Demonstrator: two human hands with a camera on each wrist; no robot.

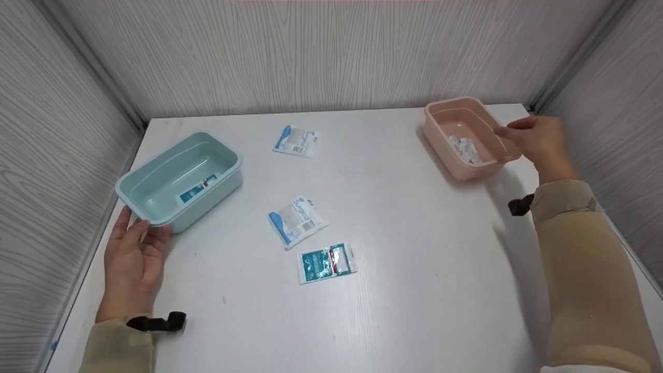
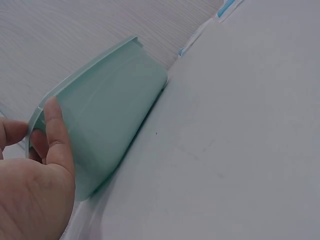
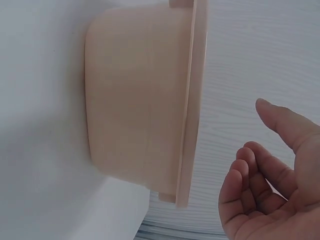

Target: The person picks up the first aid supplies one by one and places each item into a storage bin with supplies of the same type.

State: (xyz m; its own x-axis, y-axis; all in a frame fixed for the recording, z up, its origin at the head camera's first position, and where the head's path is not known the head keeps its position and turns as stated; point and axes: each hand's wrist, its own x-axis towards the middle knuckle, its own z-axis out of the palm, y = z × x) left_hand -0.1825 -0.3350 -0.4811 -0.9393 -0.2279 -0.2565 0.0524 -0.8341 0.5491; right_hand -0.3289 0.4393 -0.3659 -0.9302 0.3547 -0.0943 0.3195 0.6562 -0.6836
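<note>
My left hand (image 1: 135,256) grips the near rim of a light teal plastic basin (image 1: 210,210), with thumb and fingers at the rim in the left wrist view. A teal-and-white packet (image 1: 192,193) lies inside that basin. At the back right stands a pink plastic basin (image 1: 449,165) holding several small white packets (image 1: 467,150). Above its right rim hovers my right hand (image 1: 541,139). In the right wrist view, the right hand's fingers are loosely bent, the thumb stands apart, nothing is between them, and a gap separates them from the rim.
Two white-and-blue packets marked "Surgical" lie mid-table, one farther back (image 1: 297,141) and one nearer (image 1: 296,221). Just in front of the nearer one is another teal-and-white packet (image 1: 327,263). Grey wood-grain panels (image 1: 336,57) enclose the white table (image 1: 404,290) at the back and sides.
</note>
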